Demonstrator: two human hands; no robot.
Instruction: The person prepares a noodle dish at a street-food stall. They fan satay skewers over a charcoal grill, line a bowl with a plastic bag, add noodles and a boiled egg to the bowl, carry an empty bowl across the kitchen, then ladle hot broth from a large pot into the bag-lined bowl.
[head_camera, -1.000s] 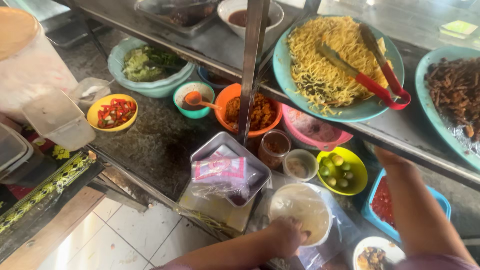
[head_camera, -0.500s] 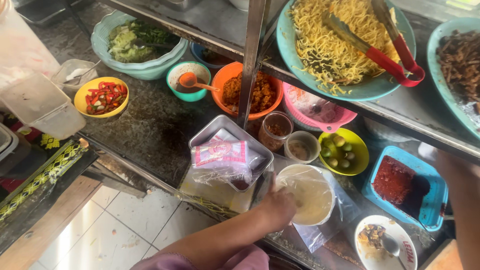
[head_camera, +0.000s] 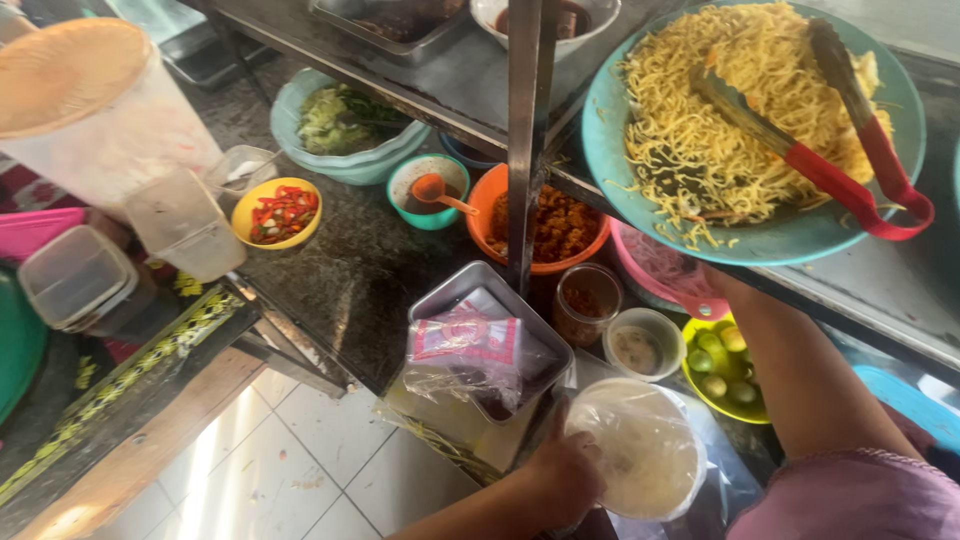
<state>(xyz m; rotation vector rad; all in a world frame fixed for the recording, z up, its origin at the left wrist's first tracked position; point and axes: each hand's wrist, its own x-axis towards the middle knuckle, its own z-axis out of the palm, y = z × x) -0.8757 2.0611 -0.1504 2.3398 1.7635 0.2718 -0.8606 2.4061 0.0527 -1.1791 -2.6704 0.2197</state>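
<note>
A yellow bowl (head_camera: 276, 212) with red chilli bits sits at middle left on the dark counter (head_camera: 350, 270). At bottom middle, the left hand (head_camera: 562, 478) has its fingers clamped on a white bowl (head_camera: 645, 460) wrapped in clear plastic, near the counter edge. The right hand is hidden behind the big noodle plate (head_camera: 760, 235).

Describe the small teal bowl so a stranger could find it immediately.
Start at the steel post rising from the dark counter. Just left of its base sits the small teal bowl. Unlike the neighbouring orange bowl, it holds an orange spoon.
</note>
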